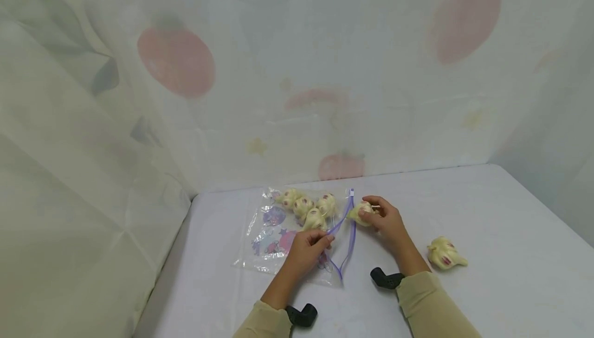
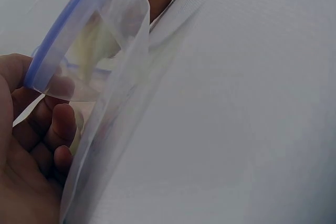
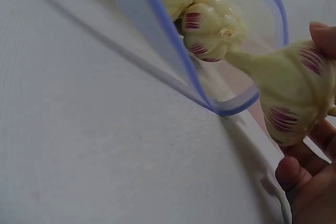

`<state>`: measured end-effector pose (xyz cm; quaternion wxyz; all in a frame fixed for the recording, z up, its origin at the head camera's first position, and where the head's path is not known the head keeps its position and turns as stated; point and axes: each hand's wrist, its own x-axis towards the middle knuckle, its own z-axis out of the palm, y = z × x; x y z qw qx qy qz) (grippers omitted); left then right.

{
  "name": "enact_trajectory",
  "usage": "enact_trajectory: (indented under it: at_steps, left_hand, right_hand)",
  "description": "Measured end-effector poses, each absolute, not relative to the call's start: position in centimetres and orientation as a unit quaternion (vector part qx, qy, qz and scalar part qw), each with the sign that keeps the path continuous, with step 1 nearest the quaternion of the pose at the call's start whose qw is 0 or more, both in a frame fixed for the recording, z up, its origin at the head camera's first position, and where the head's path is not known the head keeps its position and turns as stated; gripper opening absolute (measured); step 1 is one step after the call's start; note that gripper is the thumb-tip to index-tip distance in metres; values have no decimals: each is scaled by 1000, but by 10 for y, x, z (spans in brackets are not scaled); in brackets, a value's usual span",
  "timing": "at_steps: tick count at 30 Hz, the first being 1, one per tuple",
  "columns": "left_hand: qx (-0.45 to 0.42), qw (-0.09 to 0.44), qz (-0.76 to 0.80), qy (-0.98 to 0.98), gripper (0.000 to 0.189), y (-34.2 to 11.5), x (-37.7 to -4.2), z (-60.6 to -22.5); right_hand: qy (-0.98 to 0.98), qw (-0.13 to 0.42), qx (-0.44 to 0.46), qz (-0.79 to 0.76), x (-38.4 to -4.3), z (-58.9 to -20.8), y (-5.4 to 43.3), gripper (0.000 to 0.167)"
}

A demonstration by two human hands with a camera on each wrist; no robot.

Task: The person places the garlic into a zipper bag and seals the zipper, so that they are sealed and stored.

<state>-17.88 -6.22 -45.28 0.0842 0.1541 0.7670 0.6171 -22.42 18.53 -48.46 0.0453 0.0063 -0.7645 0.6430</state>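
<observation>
A clear zip bag (image 1: pixel 260 235) with a purple zip edge and printed cartoon figures lies on the table, its mouth spread toward the right. Several garlic bulbs (image 1: pixel 303 207) with purple marks are inside it. My left hand (image 1: pixel 306 247) pinches the bag's zip edge, which the left wrist view shows between thumb and fingers. My right hand (image 1: pixel 387 222) holds another garlic bulb (image 3: pixel 294 93) at the bag's mouth, its stem end pointing into the opening. One more loose garlic bulb (image 1: pixel 444 253) lies on the table to the right of my right forearm.
The table (image 1: pixel 501 214) has a white cover. A pale curtain (image 1: pixel 278 69) printed with fruit stands behind it, with another hanging sheet along the left side. Black wrist-worn devices (image 1: pixel 302 316) jut out near both sleeves.
</observation>
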Motion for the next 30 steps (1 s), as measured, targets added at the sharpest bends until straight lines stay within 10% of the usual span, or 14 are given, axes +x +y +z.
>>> enact_trajectory:
  at_steps: [18, 30]
  left_hand:
    - [156, 87, 623, 762, 23, -61, -182, -457]
    - [160, 75, 628, 758, 22, -58, -178, -454]
  right_hand:
    - [-843, 54, 94, 526, -224, -490, 171, 37]
    - [-788, -41, 110, 604, -218, -484, 169, 22]
